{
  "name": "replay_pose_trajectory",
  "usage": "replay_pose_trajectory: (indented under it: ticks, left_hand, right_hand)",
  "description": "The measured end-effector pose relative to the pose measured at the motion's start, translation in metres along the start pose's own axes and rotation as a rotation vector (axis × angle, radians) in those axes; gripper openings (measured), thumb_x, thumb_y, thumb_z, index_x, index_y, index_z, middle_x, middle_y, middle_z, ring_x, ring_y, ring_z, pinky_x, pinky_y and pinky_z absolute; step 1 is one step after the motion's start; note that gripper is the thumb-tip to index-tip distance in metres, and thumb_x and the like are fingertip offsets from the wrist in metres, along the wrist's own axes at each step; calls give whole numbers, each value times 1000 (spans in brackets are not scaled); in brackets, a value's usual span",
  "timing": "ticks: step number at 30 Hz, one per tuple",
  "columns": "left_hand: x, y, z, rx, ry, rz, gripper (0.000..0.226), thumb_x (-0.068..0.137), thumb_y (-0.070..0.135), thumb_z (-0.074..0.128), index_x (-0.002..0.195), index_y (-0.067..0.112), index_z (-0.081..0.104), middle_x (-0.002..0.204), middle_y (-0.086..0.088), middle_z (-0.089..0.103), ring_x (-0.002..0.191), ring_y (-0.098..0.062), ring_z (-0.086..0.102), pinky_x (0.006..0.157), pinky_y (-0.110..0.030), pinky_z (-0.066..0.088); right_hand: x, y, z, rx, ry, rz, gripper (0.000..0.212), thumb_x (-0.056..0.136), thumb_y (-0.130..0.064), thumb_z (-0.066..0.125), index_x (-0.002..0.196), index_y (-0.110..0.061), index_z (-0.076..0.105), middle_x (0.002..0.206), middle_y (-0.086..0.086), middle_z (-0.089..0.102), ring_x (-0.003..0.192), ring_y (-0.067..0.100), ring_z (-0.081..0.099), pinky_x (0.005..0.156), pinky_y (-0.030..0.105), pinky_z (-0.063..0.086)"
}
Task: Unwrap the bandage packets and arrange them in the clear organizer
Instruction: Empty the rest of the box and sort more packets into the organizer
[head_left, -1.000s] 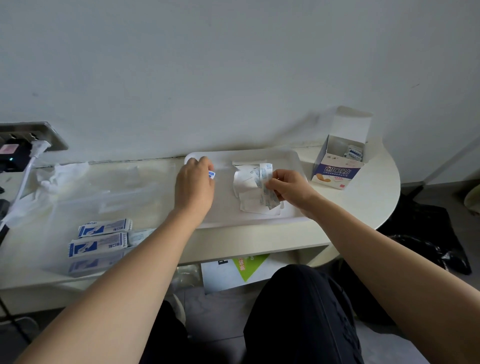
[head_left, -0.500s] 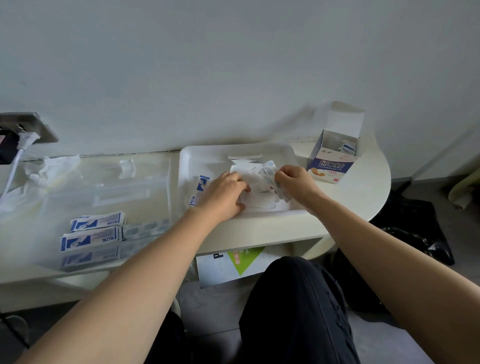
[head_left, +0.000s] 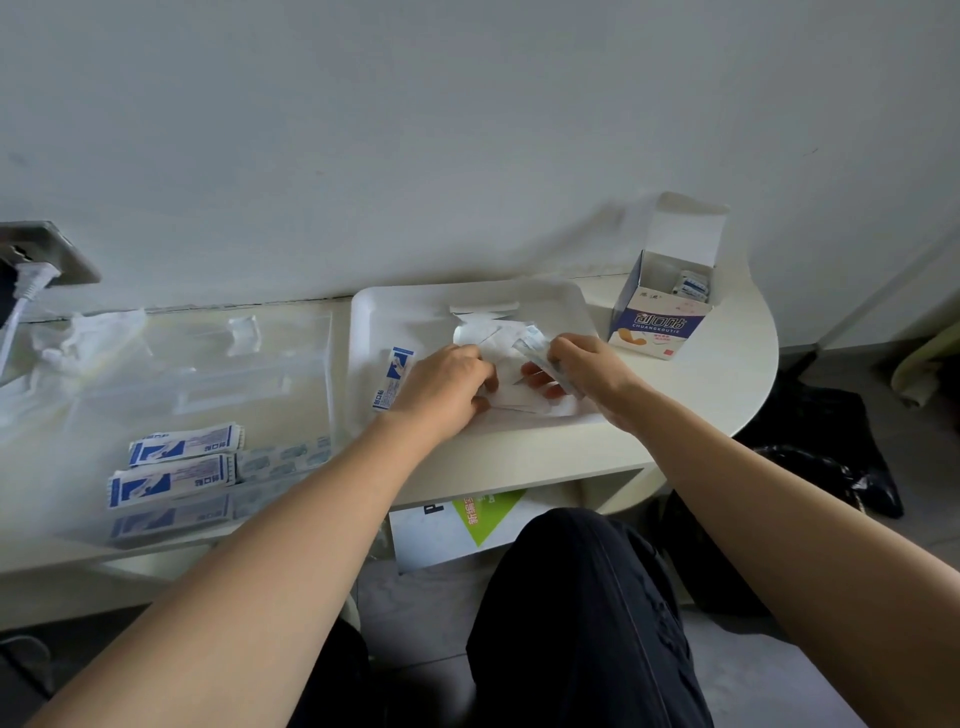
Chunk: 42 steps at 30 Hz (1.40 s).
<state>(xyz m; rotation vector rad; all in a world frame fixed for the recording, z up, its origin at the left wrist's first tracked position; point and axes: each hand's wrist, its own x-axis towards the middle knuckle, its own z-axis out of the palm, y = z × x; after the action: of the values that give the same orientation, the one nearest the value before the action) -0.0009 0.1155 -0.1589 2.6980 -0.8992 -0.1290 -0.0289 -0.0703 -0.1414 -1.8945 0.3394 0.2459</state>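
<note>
Tabletop against a wall carries a white tray, clear organizer to its left, open box to its right. Over the tray, left hand curls its fingers on loose wrappers; right hand pinches a bandage packet in its fingers.

Cream table, rounded rt end, set against pale grey wall. On wall above table's left end: metal socket plate w/ white plug in it, white cable running down toward tabletop. On table, back-left: crumpled clear plastic film. Below tabletop, approx centre: white carton w/ green patch, lettering partly hidden. Right of table, on floor: crumpled black plastic bag. Further rt of table, at frame edge: yellow-green object, can't ID. Grey tile floor in front of table.
</note>
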Motion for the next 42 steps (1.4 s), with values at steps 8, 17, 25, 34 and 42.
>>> replay_pose_trajectory:
  ticks: [8, 17, 25, 34, 42]
  left_hand:
    - [2, 1, -1, -33, 202, -100, 19, 93, 22, 53, 101, 16, 69, 102, -5, 66, 98, -28, 60, 71, -31, 41]
    - [0, 0, -3, -205, 147, -207, 16, 91, 25, 57, 99, 21, 71, 97, -4, 71, 93, -27, 62, 72, -32, 46]
    - [4, 0, 0, -564, 133, -309, 12, 91, 17, 57, 87, 16, 69, 71, 3, 63, 66, -17, 59, 67, -30, 49]
    - [2, 0, 0, -848, 10, -391, 33, 83, 33, 71, 109, 14, 65, 82, 2, 64, 67, -17, 62, 66, -31, 54]
    - [0, 11, -5, -427, 45, -289, 9, 84, 24, 69, 92, 22, 73, 77, 7, 61, 71, -16, 56, 62, -23, 38]
  right_hand:
    - [-3, -1, -10, 9, -5, -83, 25, 93, -11, 38, 81, -10, 60, 93, 15, 69, 80, 19, 62, 71, 30, 47]
    - [-5, -1, -7, -61, -8, -121, 22, 93, -10, 43, 74, -11, 53, 73, 9, 56, 63, 15, 46, 53, 19, 37]
    - [1, 8, -2, -430, -114, -243, 17, 93, -23, 57, 83, -9, 62, 72, 2, 57, 65, 14, 47, 61, 28, 38]
    - [-2, 15, -3, -630, 41, -531, 14, 90, -18, 64, 103, -14, 68, 90, 2, 73, 80, 20, 66, 73, 33, 52]
    - [3, 18, 1, -616, 41, -586, 8, 87, -22, 66, 90, -15, 69, 80, -6, 68, 74, 15, 62, 72, 38, 52]
